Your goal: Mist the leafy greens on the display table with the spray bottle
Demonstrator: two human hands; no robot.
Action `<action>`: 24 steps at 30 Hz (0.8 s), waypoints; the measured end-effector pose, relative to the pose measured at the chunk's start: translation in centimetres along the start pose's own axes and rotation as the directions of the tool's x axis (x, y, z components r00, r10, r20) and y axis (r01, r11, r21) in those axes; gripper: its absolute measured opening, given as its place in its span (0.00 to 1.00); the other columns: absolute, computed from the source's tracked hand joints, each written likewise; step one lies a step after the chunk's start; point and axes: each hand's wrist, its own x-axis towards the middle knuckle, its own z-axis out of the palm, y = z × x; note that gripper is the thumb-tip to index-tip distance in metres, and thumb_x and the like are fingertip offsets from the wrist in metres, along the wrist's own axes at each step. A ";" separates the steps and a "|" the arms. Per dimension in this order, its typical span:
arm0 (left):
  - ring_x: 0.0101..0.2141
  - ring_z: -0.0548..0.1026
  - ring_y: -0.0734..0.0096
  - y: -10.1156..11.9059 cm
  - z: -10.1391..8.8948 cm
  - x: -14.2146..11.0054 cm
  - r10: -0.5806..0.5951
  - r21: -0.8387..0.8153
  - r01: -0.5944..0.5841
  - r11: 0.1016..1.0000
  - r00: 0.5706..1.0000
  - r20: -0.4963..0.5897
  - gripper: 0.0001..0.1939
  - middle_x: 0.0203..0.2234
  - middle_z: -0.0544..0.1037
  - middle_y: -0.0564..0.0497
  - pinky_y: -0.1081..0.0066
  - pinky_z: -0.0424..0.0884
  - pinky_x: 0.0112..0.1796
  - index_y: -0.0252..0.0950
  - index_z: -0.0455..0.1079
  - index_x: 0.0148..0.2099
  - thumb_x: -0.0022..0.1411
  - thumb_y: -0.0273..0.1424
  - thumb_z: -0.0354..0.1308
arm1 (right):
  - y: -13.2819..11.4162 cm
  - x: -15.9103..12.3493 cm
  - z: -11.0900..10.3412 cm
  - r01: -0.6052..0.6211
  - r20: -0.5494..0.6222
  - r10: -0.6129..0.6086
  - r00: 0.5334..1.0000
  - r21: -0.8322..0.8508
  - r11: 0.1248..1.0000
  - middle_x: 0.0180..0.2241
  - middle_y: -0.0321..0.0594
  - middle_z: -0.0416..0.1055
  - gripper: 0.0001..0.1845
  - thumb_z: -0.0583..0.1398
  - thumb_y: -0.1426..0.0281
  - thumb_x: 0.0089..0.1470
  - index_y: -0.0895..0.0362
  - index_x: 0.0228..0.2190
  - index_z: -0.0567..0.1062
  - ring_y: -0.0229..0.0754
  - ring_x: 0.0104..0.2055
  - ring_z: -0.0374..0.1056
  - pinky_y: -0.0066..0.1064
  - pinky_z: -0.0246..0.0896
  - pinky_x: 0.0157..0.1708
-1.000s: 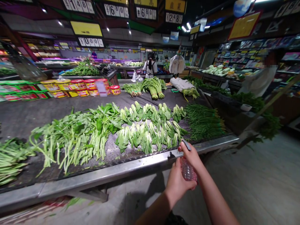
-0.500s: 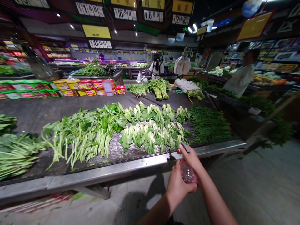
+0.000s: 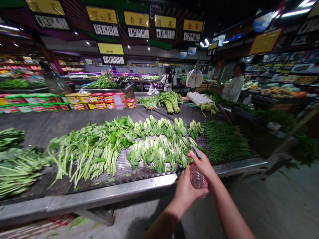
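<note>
Both my hands hold a small clear plastic bottle (image 3: 197,177) with a grey top, just over the metal front rim (image 3: 129,187) of a produce table. My left hand (image 3: 185,191) wraps the bottle's body from below. My right hand (image 3: 203,162) grips its upper part, fingers curled over the top. Right in front of the bottle lie rows of bok choy (image 3: 163,144) on a dark mesh mat. Leafy long-stemmed greens (image 3: 92,147) lie to the left of them and thin green chives (image 3: 224,139) to the right.
Red and yellow tubs (image 3: 99,99) line the table's far left. More bundled greens (image 3: 169,99) lie at the back. A person in white (image 3: 233,88) stands at the right stall, another (image 3: 169,79) far behind. Concrete floor (image 3: 274,205) spreads to the right.
The view has shifted so the table sits a little lower and further right. My hands with the bottle have risen slightly toward the bok choy. The person at the right has moved left.
</note>
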 end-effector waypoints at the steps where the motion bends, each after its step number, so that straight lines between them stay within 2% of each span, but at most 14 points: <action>1: 0.42 0.70 0.58 0.1 0.0 0.3 0.023 0.022 -0.023 0.999 1.000 -0.005 0.42 0.42 0.72 0.48 0.65 0.66 0.42 0.38 0.62 0.52 0.31 0.30 0.72 | -0.2 0.4 0.0 0.012 -0.002 -0.012 1.000 -0.002 1.000 0.33 0.42 0.74 0.25 0.55 0.50 0.50 0.58 0.37 0.74 0.45 0.35 0.68 0.35 0.62 0.37; 4: 0.39 0.71 0.59 0.2 0.1 1.3 0.065 0.068 -0.064 0.996 0.998 -0.015 0.39 0.41 0.73 0.48 0.66 0.67 0.39 0.37 0.63 0.50 0.31 0.30 0.71 | -0.6 1.5 -0.1 0.023 -0.026 -0.024 0.999 -0.031 0.999 0.30 0.42 0.74 0.24 0.53 0.49 0.51 0.57 0.29 0.74 0.44 0.33 0.68 0.35 0.61 0.36; 8: 0.40 0.71 0.60 0.1 0.2 2.4 0.058 0.063 -0.058 0.996 0.998 -0.009 0.41 0.41 0.73 0.47 0.67 0.67 0.39 0.36 0.62 0.50 0.30 0.29 0.71 | -0.3 2.7 -0.1 -0.009 -0.036 0.007 0.999 -0.063 0.998 0.25 0.41 0.72 0.25 0.52 0.47 0.51 0.55 0.24 0.71 0.43 0.27 0.66 0.34 0.60 0.28; 12: 0.37 0.72 0.62 0.3 0.1 3.0 0.036 0.090 -0.037 0.995 0.999 0.017 0.37 0.39 0.74 0.49 0.68 0.68 0.37 0.36 0.63 0.47 0.31 0.30 0.71 | 0.7 3.5 0.0 -0.026 -0.022 0.024 0.999 -0.068 0.997 0.19 0.39 0.69 0.25 0.51 0.46 0.50 0.54 0.20 0.68 0.42 0.21 0.63 0.34 0.58 0.24; 17: 0.38 0.71 0.60 0.5 0.3 3.7 0.045 0.103 -0.042 0.994 0.999 -0.025 0.37 0.40 0.74 0.48 0.66 0.68 0.39 0.36 0.64 0.47 0.31 0.30 0.71 | 1.1 4.5 0.1 -0.005 0.003 0.005 1.000 -0.047 0.999 0.20 0.38 0.70 0.25 0.51 0.46 0.51 0.54 0.21 0.69 0.41 0.21 0.63 0.34 0.58 0.25; 24: 0.42 0.70 0.57 0.5 0.3 4.9 0.082 0.115 -0.072 0.991 0.993 -0.088 0.40 0.43 0.72 0.46 0.64 0.67 0.43 0.36 0.62 0.51 0.33 0.29 0.71 | -0.1 6.1 0.1 0.033 0.030 -0.033 0.999 -0.023 0.999 0.26 0.41 0.73 0.25 0.52 0.46 0.50 0.55 0.25 0.72 0.43 0.27 0.67 0.34 0.60 0.29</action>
